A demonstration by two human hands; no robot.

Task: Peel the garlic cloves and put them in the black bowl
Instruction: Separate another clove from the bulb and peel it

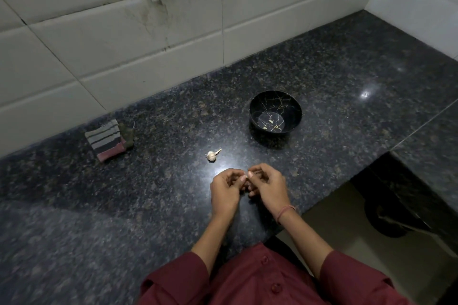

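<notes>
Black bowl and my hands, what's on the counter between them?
Nothing: the head view shows bare countertop between the black bowl and the left hand and right hand, which pinch a garlic clove. The garlic bulb lies aside, leftward.

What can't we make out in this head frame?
Head view only.
Clove between left hand and right hand: curled fingers hide most of it; peel state unclear.
Pale bits in black bowl: too small to confirm peeled.
Dark object below counter: dim, partly hidden by it.
</notes>
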